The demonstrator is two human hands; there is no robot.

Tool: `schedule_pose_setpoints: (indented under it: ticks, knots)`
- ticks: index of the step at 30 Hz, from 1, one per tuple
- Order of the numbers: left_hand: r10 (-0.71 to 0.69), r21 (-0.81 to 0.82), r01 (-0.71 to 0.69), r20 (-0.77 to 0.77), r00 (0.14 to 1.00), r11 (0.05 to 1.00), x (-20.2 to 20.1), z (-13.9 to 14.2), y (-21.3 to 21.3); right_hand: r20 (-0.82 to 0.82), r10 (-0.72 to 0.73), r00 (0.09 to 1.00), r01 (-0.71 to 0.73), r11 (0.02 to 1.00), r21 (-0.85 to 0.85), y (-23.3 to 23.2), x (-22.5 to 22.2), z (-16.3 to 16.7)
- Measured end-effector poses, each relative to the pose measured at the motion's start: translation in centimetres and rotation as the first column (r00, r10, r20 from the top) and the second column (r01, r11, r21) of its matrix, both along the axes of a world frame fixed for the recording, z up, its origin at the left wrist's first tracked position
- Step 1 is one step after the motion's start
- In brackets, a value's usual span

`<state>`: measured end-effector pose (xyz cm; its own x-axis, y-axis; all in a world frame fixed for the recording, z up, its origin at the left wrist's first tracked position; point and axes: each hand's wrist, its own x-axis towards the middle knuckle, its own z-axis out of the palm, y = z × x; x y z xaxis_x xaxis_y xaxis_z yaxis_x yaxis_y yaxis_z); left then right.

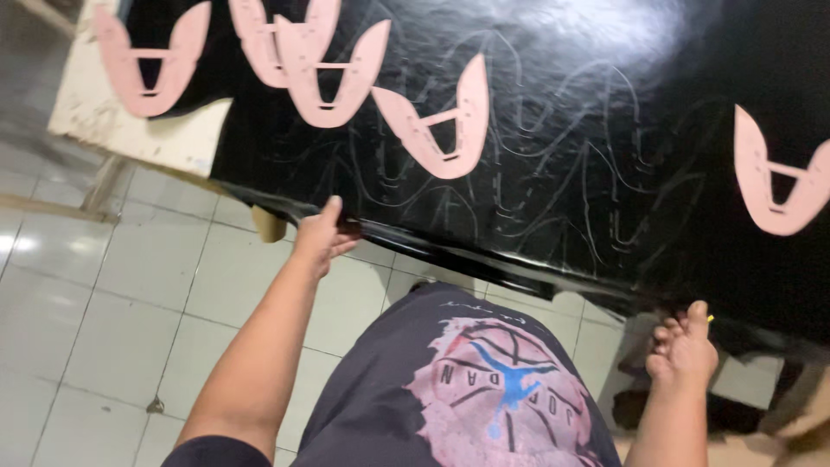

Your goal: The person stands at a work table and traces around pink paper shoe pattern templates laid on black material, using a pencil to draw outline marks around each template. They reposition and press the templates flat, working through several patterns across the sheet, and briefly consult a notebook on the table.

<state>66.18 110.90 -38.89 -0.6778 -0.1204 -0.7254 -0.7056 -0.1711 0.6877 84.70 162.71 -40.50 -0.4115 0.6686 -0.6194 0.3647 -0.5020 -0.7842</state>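
Tiled floor [104, 294], chalk-marked glossy black sheet [536, 173]

Pale square floor tiles [112, 294] with dark grout filled the view from seven to nine o'clock. A cream worktable [104, 112], scuffed and stained, stood at ten o'clock. Overhead light glared white at one o'clock.
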Motion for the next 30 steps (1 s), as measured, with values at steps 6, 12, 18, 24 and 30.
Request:
schedule_pose_setpoints:
  ticks: [6, 12, 18, 24, 30]
  knots:
    - [-0.059, -0.086, 0.052, -0.081, 0.995, 0.995, 0.9, 0.8, 0.8, 0.108, 0.104, 0.989, -0.112, 0.991, 0.067, -0.6, -0.9, 0.8]
    - [0.205, -0.309, -0.3, -0.303, 0.93, 0.902, 1.4, 1.1, -2.8, 0.172, 0.187, 0.967, -0.198, 0.979, 0.049, -2.0, -1.9, 1.7]
    - [0.291, -0.362, -0.447, -0.411, 0.864, 0.818, -0.3, 1.7, -9.6, 0.261, 0.369, 0.892, -0.369, 0.928, -0.049, -5.6, -3.3, 2.0]
    - [0.266, -0.036, -0.308, -0.415, 0.87, 0.951, -4.9, 2.2, -16.5, 0.31, 0.231, 0.922, -0.238, 0.971, -0.016, -11.2, -6.2, 0.8]
    - [0.008, -0.027, -0.014, -0.2, 0.98, 1.0, -6.3, 0.7, -23.0, 0.191, 0.048, 0.98, -0.047, 0.999, -0.01, -15.0, -8.0, 1.4]
